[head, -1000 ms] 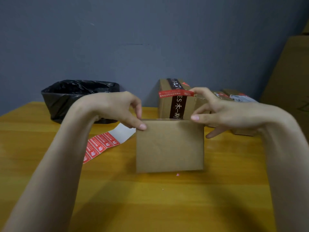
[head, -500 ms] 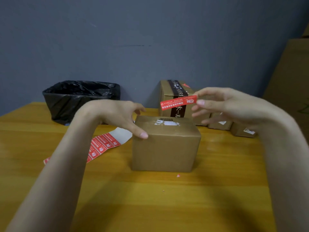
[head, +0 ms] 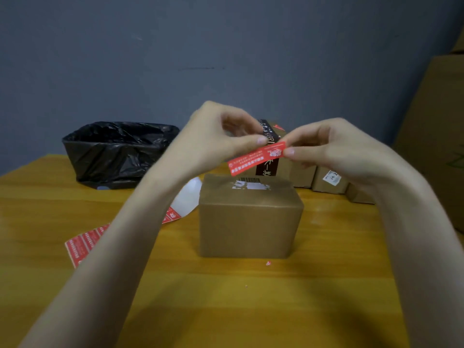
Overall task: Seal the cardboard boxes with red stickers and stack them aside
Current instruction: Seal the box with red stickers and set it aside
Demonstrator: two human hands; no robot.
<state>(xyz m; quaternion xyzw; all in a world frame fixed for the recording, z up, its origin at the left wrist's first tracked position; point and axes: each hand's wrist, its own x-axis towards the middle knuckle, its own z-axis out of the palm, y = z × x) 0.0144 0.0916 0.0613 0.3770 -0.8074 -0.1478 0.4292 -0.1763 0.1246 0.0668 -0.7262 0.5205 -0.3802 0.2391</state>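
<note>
— What's on your worktop (head: 226,310)?
— In the middle in front of me, one plain cardboard box (head: 248,222), closed, with a torn label on top. A tiny red scrap (head: 268,263) lies just near of it.
— And to the left?
— A sheet of red stickers (head: 82,243), flat, and at the far left a bin lined with a black bag (head: 118,151).
— Far right?
— A row of small boxes (head: 329,182), beside a dark-banded box (head: 267,169).

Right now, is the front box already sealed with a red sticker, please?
Not sealed: the red sticker is off the box, pinched in the right hand above its top.
</note>
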